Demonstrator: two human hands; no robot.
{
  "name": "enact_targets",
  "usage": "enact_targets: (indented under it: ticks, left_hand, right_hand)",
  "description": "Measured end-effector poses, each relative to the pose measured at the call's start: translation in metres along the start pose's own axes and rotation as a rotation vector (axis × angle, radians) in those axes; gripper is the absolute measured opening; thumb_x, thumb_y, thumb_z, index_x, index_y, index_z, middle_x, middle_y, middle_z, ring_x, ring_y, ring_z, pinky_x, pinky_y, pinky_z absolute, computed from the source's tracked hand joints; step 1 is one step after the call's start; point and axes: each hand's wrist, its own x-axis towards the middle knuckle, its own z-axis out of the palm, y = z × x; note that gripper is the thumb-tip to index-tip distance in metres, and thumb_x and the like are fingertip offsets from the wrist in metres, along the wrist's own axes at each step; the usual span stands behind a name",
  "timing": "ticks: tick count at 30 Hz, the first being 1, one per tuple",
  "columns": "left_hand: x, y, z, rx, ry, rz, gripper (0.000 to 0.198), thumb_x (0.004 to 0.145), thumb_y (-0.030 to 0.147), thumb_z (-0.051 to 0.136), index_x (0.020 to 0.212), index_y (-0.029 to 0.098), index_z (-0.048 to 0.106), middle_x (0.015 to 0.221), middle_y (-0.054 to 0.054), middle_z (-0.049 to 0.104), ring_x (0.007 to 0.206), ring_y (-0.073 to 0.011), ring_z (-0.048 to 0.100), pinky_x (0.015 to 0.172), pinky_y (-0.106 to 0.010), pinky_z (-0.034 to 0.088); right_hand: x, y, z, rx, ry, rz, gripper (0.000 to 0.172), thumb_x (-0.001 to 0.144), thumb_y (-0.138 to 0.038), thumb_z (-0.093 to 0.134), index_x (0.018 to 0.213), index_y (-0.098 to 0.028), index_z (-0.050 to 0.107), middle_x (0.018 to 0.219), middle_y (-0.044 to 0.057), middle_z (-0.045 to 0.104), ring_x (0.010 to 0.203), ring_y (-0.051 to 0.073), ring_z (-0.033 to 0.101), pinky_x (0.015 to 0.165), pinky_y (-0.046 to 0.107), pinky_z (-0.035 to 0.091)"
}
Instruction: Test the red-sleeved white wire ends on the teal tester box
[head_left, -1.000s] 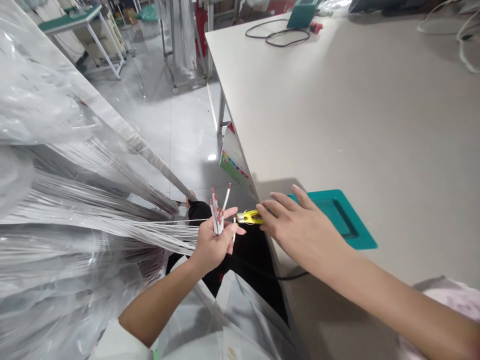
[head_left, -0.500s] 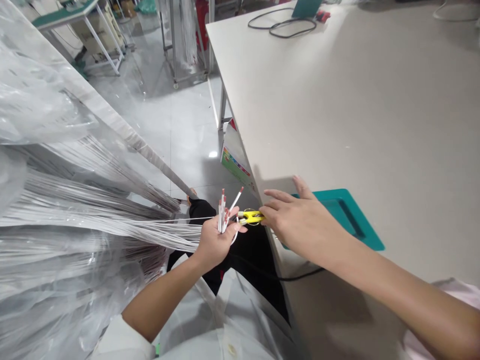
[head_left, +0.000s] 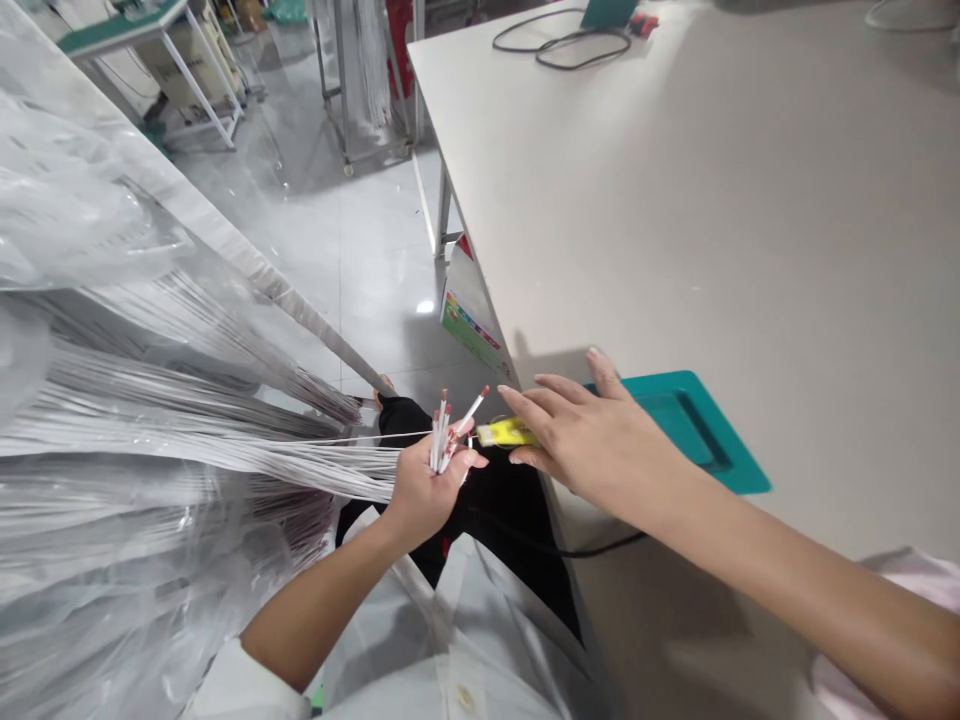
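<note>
My left hand [head_left: 427, 485] is closed around a bundle of thin white wires [head_left: 360, 470]. Their short ends [head_left: 442, 440], tipped reddish-brown, stick up past the thumb, one leaning to the right. Just right of these ends, my right hand [head_left: 570, 435] holds small yellow snips [head_left: 506, 433] under its fingers. The index finger is stretched forward above the tool, and the thumb side is partly hidden. The snips' tip points at the wire ends; its blades are too blurred to make out.
Many white wires in clear plastic [head_left: 90, 240] hang on a rack at left, along a metal rail [head_left: 247, 270]. A white table [head_left: 675, 230] fills the right, with a teal tray [head_left: 739, 470] and a black cable [head_left: 585, 50] on it. A printed box [head_left: 472, 325] stands below the table edge.
The snips have drawn slightly right, away from the wire ends, and their tip sits apart from my left fingers. My right index finger has stretched forward. The left hand keeps its hold.
</note>
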Motion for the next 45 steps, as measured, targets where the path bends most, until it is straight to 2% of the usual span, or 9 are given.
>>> enact_targets:
  ticks: [4,8,16,24,27,30,34,39,45]
  left_hand:
    - [-0.005,0.000,-0.007,-0.045,0.009,-0.028,0.041,0.079,0.031,0.057,0.114,0.011,0.061,0.075,-0.006,0.071,0.049,-0.0091,0.049,0.048,-0.022,0.037]
    - [-0.010,0.004,-0.014,-0.115,0.002,-0.017,0.045,0.079,0.034,0.058,0.119,0.012,0.059,0.076,-0.006,0.070,0.042,-0.0046,0.034,0.043,-0.021,0.030]
    - [-0.020,0.010,-0.023,-0.407,-0.268,-0.014,0.075,0.073,0.041,0.067,0.136,0.012,0.040,0.061,-0.002,0.063,0.039,-0.0028,0.033,0.039,-0.018,0.024]
    - [-0.021,0.004,-0.028,-0.450,-0.431,-0.059,0.074,0.073,0.040,0.067,0.137,0.016,0.039,0.059,0.000,0.060,0.039,-0.0030,0.032,0.040,-0.018,0.024]
    - [-0.020,0.001,-0.027,-0.403,-0.403,-0.064,0.074,0.072,0.041,0.068,0.135,0.015,0.043,0.057,0.000,0.060,0.040,-0.0035,0.033,0.041,-0.019,0.025]
    - [-0.017,-0.007,-0.028,-0.336,-0.289,-0.138,0.071,0.071,0.042,0.068,0.133,0.016,0.046,0.072,-0.006,0.068,0.038,-0.0028,0.036,0.039,-0.018,0.027]
    - [-0.011,-0.015,-0.027,-0.300,-0.084,-0.178,0.057,0.072,0.046,0.065,0.118,0.013,0.059,0.104,-0.015,0.066,0.042,-0.0034,0.048,0.040,-0.020,0.033]
    - [-0.012,-0.008,-0.020,-0.143,-0.273,-0.058,0.041,0.078,0.048,0.056,0.070,0.010,0.066,0.044,0.002,0.048,0.037,-0.0051,0.039,0.039,-0.019,0.029]
    - [-0.018,-0.001,-0.016,-0.155,-0.254,-0.026,0.035,0.075,0.047,0.060,0.063,0.014,0.059,0.043,0.006,0.041,0.037,-0.0048,0.035,0.039,-0.019,0.026]
  right_hand:
    - [-0.003,-0.006,-0.009,0.157,0.202,0.009,0.058,0.081,-0.051,0.054,0.121,-0.009,0.054,0.106,0.017,0.065,0.110,0.036,0.054,0.096,0.063,0.033]
    - [-0.009,-0.035,-0.018,0.546,0.406,0.155,0.024,0.087,-0.024,0.051,0.107,-0.018,0.062,0.096,0.010,0.069,0.086,0.020,0.064,0.075,0.033,0.054]
    - [0.000,-0.072,-0.004,1.742,-0.021,0.594,0.028,0.078,-0.044,0.061,0.084,-0.018,0.070,0.062,0.001,0.056,0.047,0.009,0.048,0.035,0.020,0.039]
    - [0.003,-0.082,0.001,2.158,0.023,0.808,0.028,0.060,-0.041,0.077,0.070,-0.018,0.065,0.047,-0.004,0.046,0.041,0.010,0.048,0.037,0.021,0.031]
    - [-0.001,-0.085,0.001,2.078,-0.040,0.788,0.027,0.067,-0.043,0.071,0.071,-0.018,0.063,0.046,-0.004,0.044,0.039,0.008,0.044,0.036,0.020,0.031]
    - [-0.009,-0.082,0.002,1.687,0.136,0.668,0.021,0.076,-0.036,0.064,0.090,-0.021,0.066,0.080,0.004,0.059,0.046,0.007,0.044,0.039,0.022,0.038]
    - [-0.013,-0.075,0.005,1.302,0.306,0.559,0.032,0.080,-0.027,0.060,0.112,-0.026,0.060,0.111,0.009,0.054,0.054,0.007,0.048,0.050,0.024,0.047]
    - [0.005,-0.072,-0.002,1.325,0.208,0.470,0.018,0.083,-0.032,0.056,0.091,-0.021,0.067,0.091,0.007,0.063,0.059,0.012,0.054,0.054,0.026,0.049]
    - [0.014,-0.073,-0.008,1.502,0.200,0.601,0.027,0.080,-0.042,0.058,0.068,-0.019,0.067,0.061,0.002,0.058,0.049,0.012,0.050,0.047,0.026,0.044]
